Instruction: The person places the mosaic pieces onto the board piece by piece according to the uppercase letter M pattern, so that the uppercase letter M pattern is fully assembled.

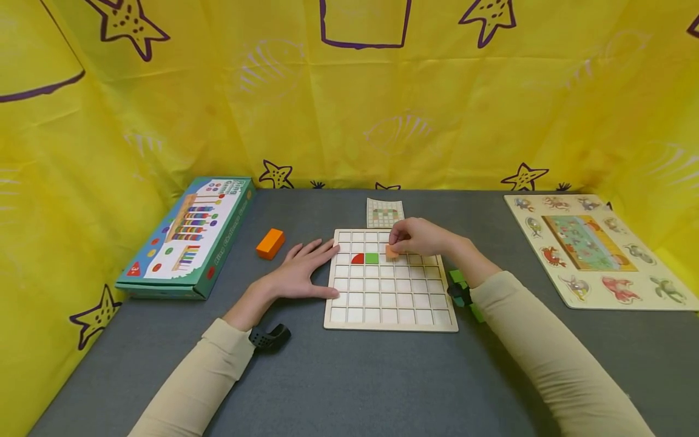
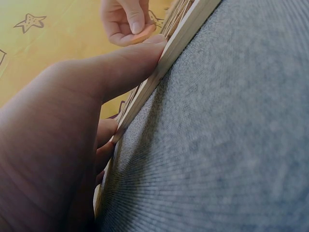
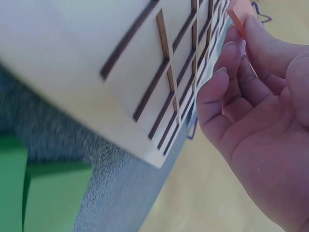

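Note:
A wooden grid board point(image 1: 390, 326) lies on the grey table. A red quarter-round tile point(image 1: 357, 259) and a green square tile point(image 1: 372, 258) sit side by side in its cells. My left hand point(image 1: 295, 273) lies spread at the board's left side, thumb and fingertips touching its edge. Over the upper part of the grid, my right hand point(image 1: 423, 237) pinches a light orange tile point(image 3: 240, 17) between thumb and fingers. The left wrist view also shows this orange tile point(image 2: 144, 34), tilted beyond my left thumb.
A pattern card point(image 1: 384, 213) lies behind the board. An orange block point(image 1: 270, 243) stands left of it, near a green game box point(image 1: 185, 233). Green blocks point(image 1: 457, 278) are partly hidden under my right wrist. A sea-animal puzzle board point(image 1: 595, 291) lies at the right.

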Motion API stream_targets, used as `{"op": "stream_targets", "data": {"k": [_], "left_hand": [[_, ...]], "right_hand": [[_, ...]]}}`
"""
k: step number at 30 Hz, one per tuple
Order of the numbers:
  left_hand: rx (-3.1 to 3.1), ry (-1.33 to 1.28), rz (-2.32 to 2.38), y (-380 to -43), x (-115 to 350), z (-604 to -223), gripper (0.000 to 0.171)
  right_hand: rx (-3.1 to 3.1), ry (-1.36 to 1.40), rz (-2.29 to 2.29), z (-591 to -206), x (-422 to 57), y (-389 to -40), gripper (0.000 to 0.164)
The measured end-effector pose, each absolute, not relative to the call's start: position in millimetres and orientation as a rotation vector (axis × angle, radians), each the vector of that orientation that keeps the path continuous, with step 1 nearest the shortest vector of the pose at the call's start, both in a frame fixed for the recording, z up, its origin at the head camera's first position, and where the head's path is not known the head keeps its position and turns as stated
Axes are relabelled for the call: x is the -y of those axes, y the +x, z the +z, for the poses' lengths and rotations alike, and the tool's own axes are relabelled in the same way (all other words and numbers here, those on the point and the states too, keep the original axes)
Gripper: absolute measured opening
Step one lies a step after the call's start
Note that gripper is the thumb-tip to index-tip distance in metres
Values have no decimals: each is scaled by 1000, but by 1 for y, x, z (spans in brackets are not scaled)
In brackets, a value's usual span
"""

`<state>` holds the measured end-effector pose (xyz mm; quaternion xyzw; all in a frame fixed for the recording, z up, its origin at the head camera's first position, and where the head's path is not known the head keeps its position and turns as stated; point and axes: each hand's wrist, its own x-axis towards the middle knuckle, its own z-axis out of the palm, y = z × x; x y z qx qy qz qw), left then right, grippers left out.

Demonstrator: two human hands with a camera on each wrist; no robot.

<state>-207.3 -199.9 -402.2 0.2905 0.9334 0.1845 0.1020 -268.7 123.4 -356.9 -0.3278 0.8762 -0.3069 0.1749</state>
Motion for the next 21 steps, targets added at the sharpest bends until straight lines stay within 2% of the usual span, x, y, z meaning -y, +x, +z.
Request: {"op": "stream_targets", "data": {"k": [21], "left_hand": [[-2758,867,534,-205,199,-400,103]], "right_hand": [[-2497,-962,-797,-363,-109,-262,7]]}}
